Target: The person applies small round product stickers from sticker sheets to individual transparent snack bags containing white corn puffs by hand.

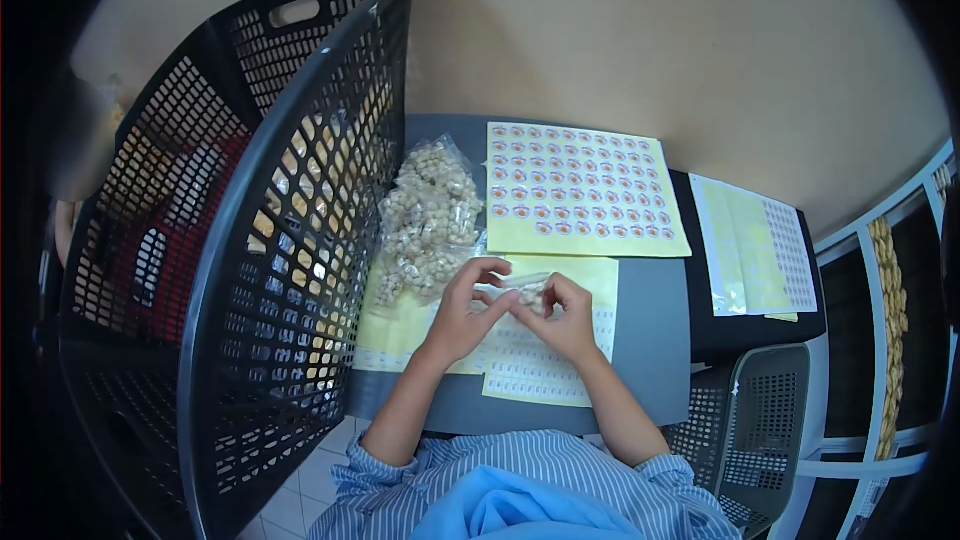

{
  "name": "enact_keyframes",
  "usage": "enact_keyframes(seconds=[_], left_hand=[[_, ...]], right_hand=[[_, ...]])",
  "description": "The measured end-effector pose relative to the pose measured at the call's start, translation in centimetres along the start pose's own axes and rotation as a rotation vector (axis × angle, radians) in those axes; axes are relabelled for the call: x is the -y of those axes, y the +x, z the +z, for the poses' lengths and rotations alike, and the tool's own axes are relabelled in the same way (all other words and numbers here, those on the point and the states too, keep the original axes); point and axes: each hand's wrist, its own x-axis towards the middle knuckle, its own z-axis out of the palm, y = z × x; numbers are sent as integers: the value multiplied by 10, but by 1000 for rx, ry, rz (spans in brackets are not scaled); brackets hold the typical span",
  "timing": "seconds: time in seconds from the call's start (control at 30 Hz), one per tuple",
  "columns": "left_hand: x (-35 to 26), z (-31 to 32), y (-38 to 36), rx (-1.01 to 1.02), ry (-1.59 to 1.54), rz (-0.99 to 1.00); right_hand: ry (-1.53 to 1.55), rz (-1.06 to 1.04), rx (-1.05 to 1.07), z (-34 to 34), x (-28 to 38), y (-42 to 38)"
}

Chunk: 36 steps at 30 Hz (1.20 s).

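A tall black basket (322,58) walls off my left, its rim rising above the grey worktop (650,340). Bare room lies to my right, between the lower printed sheets (540,377) and the worktop's edge. Ahead lies an orange-dotted sheet (590,185); bulging clear bags (435,195) sit between it and the basket. My right fingers (567,292) pinch a small clear packet (533,285) over the lower sheets; my left fingers (484,267) curve at its other end, thumb and forefinger apart, their grip unclear.
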Motion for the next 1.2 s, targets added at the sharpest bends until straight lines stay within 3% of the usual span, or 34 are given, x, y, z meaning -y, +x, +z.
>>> enact_keyframes(seconds=[0.07, 0.2, 0.27, 0.33, 0.4, 0.47, 0.67, 1.17, 1.2], left_hand=[[17, 7, 12, 100, -59, 12], [31, 15, 8, 30, -287, -14], [31, 14, 6, 0, -232, 8], [34, 16, 5, -11, -221, 41], [35, 19, 5, -20, -213, 76], [29, 20, 6, -26, -50, 208], [16, 19, 7, -23, 64, 243], [14, 1, 6, -82, 120, 316], [18, 4, 7, -90, 3, 319]], right_hand=[[-64, -28, -8, -1, 0, 3], [-30, -95, 67, -6, 6, 3], [76, -92, -62, -4, 5, 4], [121, -53, -56, -6, 4, 4], [100, -161, -24, -9, 3, 5], [109, -167, -33, -8, 0, 5], [95, -175, -56, -12, 5, 5], [160, -154, -31, -9, 8, 2], [155, -173, -4, -8, 7, 2]])
